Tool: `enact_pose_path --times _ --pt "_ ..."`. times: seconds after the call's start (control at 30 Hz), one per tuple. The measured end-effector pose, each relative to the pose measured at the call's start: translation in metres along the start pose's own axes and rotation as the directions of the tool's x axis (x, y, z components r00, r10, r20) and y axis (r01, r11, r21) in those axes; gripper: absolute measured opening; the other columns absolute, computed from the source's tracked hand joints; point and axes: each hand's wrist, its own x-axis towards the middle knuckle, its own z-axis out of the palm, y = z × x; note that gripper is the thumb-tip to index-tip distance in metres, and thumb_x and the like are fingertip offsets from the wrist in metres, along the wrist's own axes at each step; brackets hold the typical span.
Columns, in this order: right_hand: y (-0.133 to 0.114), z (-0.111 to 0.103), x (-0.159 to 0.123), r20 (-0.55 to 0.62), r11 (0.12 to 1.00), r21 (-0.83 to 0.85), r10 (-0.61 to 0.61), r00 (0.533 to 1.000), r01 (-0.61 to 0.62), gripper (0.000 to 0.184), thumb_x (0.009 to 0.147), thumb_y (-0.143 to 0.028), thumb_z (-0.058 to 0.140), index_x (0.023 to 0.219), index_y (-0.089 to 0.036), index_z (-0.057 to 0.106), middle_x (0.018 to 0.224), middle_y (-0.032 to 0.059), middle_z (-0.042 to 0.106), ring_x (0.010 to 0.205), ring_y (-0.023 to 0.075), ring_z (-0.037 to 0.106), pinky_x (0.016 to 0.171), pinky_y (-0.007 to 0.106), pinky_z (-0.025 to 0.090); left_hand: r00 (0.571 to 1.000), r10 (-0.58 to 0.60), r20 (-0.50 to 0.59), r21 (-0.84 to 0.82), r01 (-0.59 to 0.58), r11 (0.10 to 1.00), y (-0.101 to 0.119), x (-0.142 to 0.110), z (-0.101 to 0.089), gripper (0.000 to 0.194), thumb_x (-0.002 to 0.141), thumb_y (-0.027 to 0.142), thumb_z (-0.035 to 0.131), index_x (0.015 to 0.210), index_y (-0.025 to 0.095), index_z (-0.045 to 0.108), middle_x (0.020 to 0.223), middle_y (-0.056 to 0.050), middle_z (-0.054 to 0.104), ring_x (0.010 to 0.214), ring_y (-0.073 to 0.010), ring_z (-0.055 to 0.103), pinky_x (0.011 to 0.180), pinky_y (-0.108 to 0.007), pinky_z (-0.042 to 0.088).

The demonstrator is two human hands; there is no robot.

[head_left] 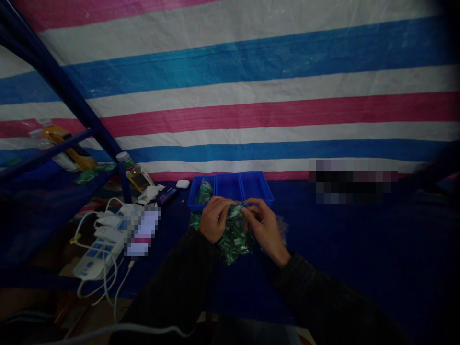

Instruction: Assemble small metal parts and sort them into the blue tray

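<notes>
My left hand [214,218] and my right hand [265,225] meet over a pile of small green shiny packets [233,242] on the dark blue table. Between the fingertips of both hands is a small clear packet with green on it [236,210], pinched from either side. Just beyond my hands stands a blue three-part tray [257,188]. Its left compartment contains more green packets [204,190]. Clear plastic packets [282,229] lie partly hidden beside my right wrist.
To the left are a white power strip [97,256] with tangled cables, a phone [143,232] and a drink bottle [135,173]. A white earbud case [183,184] sits near the tray. Blue metal posts [72,91] and a striped sheet [251,110] border the table.
</notes>
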Motion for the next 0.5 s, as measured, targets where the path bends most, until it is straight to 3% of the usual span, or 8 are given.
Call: enact_pose_path --times 0.1,0.3,0.5 --pt "-0.0024 0.0018 -0.0016 -0.026 0.997 0.071 -0.006 1.0 0.008 0.036 0.09 -0.044 0.066 0.118 -0.027 0.051 0.065 -0.0044 0.06 0.052 0.0171 0.054 0.05 0.029 0.041 0.999 0.036 0.024 -0.015 -0.036 0.999 -0.0031 0.0002 -0.0004 0.032 0.102 0.012 0.041 0.114 0.021 0.069 0.109 -0.008 0.074 0.104 -0.0215 0.063 0.093 -0.04 0.052" --pt "-0.005 -0.0013 -0.0015 -0.062 0.999 -0.013 -0.038 0.997 0.037 0.021 0.096 -0.041 0.056 0.101 -0.024 0.066 0.073 0.0008 0.065 0.058 0.0181 0.058 0.055 0.031 0.043 0.999 0.021 0.033 -0.002 -0.021 1.0 -0.0084 -0.0021 0.0007 0.028 0.098 0.013 0.05 0.118 0.022 0.069 0.112 -0.007 0.072 0.107 -0.0223 0.062 0.096 -0.042 0.051" --pt "0.0022 -0.0048 -0.001 -0.041 0.997 -0.048 -0.061 0.997 0.059 0.022 0.095 -0.033 0.054 0.105 -0.023 0.071 0.074 0.0014 0.069 0.067 0.0201 0.062 0.063 0.032 0.046 1.0 -0.01 0.015 0.067 0.009 0.998 -0.0026 -0.0024 -0.0014 0.018 0.097 0.021 0.058 0.109 0.022 0.073 0.098 -0.007 0.067 0.097 -0.0215 0.059 0.089 -0.039 0.05"
